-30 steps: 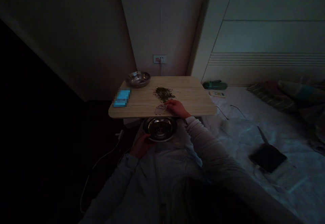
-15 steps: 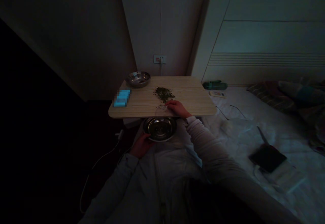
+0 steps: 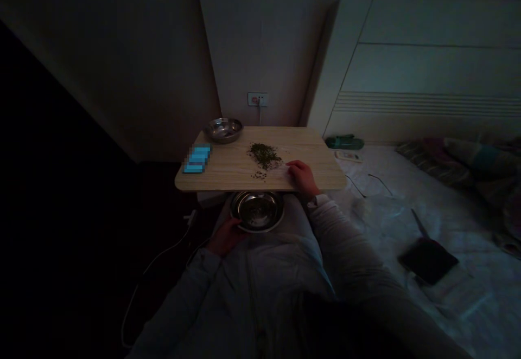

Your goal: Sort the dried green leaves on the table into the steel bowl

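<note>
A pale wood-grain worktop (image 3: 228,169) with rounded corners stands in a dim room, short of a wall with a socket (image 3: 258,99). Small green grains (image 3: 264,155) lie heaped near its middle, a few scattered toward the front edge. A metal bowl (image 3: 224,138) sits at the far left corner, a lit, pixelated screen (image 3: 197,158) nearer on that side.

The person's right hand (image 3: 302,177) rests at the front right of the heap, fingers curled; whether its grip has hold of the faint pale shape at the fingertips cannot be told. The left hand (image 3: 226,237) keeps a closed grip on the rim of a second bowl (image 3: 268,226) on the lap, below the front edge.

To the right, a bed (image 3: 380,164) with a pale headboard (image 3: 427,71) bears a green bottle (image 3: 345,142) and a dark flat object (image 3: 429,261).
</note>
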Demonstrator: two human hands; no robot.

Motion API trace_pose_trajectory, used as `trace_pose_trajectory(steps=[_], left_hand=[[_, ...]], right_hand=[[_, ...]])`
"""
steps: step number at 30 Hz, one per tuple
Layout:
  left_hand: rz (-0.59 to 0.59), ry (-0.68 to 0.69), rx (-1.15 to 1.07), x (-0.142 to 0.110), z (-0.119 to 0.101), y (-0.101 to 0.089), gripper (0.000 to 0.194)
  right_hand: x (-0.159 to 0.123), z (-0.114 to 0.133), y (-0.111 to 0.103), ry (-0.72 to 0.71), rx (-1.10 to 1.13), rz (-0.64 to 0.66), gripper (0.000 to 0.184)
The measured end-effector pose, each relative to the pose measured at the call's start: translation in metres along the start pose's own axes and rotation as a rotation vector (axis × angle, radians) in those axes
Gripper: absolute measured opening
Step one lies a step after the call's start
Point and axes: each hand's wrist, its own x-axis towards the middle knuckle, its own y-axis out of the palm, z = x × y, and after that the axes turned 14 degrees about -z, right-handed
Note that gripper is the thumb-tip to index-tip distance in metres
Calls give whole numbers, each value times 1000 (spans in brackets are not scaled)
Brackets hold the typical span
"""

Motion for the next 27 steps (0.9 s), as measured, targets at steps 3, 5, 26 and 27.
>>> trace_pose_trajectory(steps=[3, 5, 26, 27], left_hand=[[8, 0, 19, 3, 1, -1, 65], [5, 1, 24, 3, 0, -2, 61], [-8, -28, 32, -8, -7, 3, 61], [-11, -26, 26, -8, -7, 4, 60]], right_hand=[[-3, 1, 1, -41, -54, -3, 27], [-5, 4, 3, -57, -78, 9, 26], [-12, 9, 6, -128, -187, 53, 18], [-12, 9, 6, -128, -187, 62, 18]])
